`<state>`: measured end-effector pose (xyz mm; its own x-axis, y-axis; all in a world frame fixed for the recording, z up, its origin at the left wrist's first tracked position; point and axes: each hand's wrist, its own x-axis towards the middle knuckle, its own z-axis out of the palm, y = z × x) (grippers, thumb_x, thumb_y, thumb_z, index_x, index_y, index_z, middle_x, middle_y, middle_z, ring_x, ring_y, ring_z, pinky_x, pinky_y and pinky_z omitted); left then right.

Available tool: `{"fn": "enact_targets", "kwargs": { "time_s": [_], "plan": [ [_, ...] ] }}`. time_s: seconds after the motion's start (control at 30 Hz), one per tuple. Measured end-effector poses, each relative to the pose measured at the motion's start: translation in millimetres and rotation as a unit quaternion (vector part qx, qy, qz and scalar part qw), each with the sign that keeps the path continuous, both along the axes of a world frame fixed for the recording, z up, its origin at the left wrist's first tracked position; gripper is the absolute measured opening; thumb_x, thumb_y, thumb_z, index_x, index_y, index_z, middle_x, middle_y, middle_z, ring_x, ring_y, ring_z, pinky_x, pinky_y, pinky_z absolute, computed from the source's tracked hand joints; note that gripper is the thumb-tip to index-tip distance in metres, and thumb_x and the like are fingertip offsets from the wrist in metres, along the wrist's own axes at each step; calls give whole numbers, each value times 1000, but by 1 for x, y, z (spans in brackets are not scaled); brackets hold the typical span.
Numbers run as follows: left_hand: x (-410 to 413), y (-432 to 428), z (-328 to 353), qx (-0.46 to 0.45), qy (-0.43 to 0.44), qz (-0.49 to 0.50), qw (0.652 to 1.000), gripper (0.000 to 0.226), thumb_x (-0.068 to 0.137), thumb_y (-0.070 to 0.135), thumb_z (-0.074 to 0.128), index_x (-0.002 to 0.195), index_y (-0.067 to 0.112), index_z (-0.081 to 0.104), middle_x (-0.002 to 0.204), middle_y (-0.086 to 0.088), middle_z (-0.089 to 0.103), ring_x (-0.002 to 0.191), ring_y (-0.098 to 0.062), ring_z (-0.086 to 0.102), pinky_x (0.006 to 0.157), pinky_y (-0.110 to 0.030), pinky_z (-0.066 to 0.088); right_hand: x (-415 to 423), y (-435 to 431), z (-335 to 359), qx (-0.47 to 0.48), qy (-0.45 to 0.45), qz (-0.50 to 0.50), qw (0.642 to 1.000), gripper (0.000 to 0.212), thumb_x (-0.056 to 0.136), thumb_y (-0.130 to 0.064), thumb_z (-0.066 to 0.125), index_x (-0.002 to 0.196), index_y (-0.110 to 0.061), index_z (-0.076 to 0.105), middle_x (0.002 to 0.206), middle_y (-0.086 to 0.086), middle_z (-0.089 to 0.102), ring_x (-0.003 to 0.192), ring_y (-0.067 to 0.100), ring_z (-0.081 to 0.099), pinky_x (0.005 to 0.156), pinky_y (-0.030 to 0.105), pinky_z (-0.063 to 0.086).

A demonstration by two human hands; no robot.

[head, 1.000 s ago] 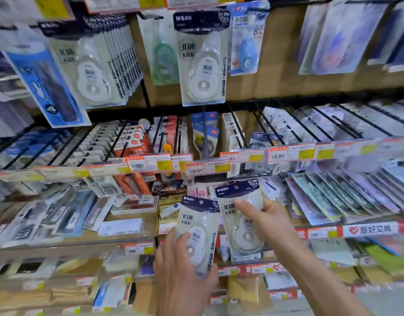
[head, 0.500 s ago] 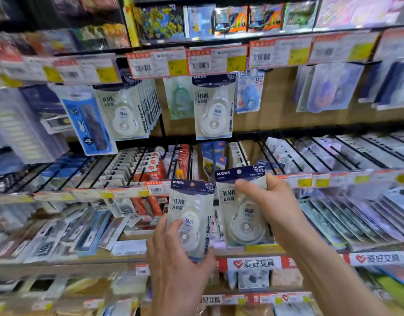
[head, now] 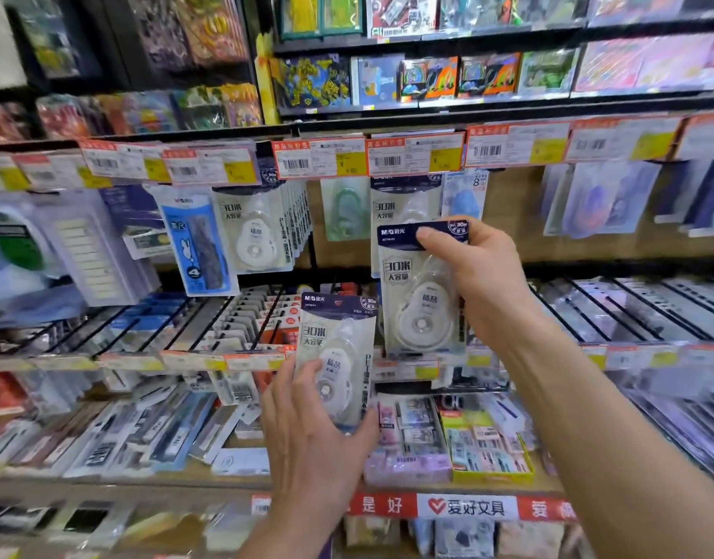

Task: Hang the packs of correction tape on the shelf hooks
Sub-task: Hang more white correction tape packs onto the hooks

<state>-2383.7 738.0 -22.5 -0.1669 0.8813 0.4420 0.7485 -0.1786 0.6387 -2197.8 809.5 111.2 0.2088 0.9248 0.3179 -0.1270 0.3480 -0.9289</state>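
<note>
Head view: the right grip (head: 480, 276) is closed on a correction tape pack (head: 415, 300), thumb across its dark header and fingers behind it. The pack stands upright, header uppermost. The target hook is judged to lie just above and behind it, where one matching hung pack (head: 403, 203) shows below the price labels (head: 415, 153), which hide the hook itself. The right grip is the nearer. The left grip (head: 311, 433) holds a second pack (head: 339, 349) lower down, also upright. A green pack (head: 345, 207) hangs just beside the target, and a full row (head: 254, 232) hangs farther left.
</note>
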Motion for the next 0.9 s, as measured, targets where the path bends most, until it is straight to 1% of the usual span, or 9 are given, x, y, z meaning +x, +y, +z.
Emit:
{"fn": "enact_targets", "kwargs": {
  "time_s": [0.13,0.2,0.3,0.4,0.47,0.6,0.7,0.8,0.9],
  "plan": [
    [-3,6,7,12,13,7,1000,78,69,64,64,130,38,21,150,7,21,143,-16,15,120,-50,19,0,21,22,39,-7,-2,999,9,93,-9,71,98,-15,74,98,4,80,94,22,76,85,40,61],
    [-4,9,9,15,17,10,1000,79,69,64,64,131,35,24,149,5,23,141,-17,17,119,-51,21,-1,32,27,46,-14,-11,999,13,92,-9,72,101,-18,74,101,2,80,97,20,76,85,38,61],
    [-5,12,9,15,19,16,1000,81,68,62,66,132,35,24,148,2,26,139,-19,19,117,-51,25,-1,45,29,45,-10,-21,999,16,91,-9,73,102,-21,73,102,-1,80,97,18,76,91,39,61],
    [-5,15,8,13,17,16,1000,82,70,59,71,131,38,21,150,2,24,141,-20,16,117,-51,23,1,54,32,46,-4,-28,999,17,90,-12,75,103,-22,72,100,-4,80,98,16,76,97,42,58],
    [-6,17,7,13,22,18,1000,82,71,57,73,130,39,19,151,2,22,142,-20,15,118,-51,22,1,59,35,48,6,-36,998,13,90,-12,76,98,-22,74,96,-4,80,96,17,76,98,45,58],
    [-8,19,5,34,25,21,999,80,73,53,75,128,40,19,151,1,23,141,-18,15,120,-47,19,-2,64,39,52,18,-40,998,12,88,-9,76,91,-20,74,90,-4,80,91,19,77,95,45,59],
    [-8,20,5,36,28,21,999,79,74,55,72,129,40,17,151,3,20,141,-15,12,121,-44,17,-3,66,42,57,8,-49,997,9,87,-12,79,88,-21,75,92,-4,81,93,18,77,97,46,58],
    [-9,24,4,33,33,27,999,78,73,60,67,132,37,21,151,4,22,141,-16,14,120,-45,20,-7,66,45,60,-23,-66,996,8,86,-16,81,88,-21,75,94,-4,80,92,14,77,96,42,59],
    [-9,24,3,34,37,30,998,79,73,61,65,134,35,22,151,2,23,141,-16,15,120,-44,20,-9,64,46,58,-38,-83,994,8,86,-16,80,87,-22,75,88,-8,79,83,6,76,88,32,61]
  ]
}}
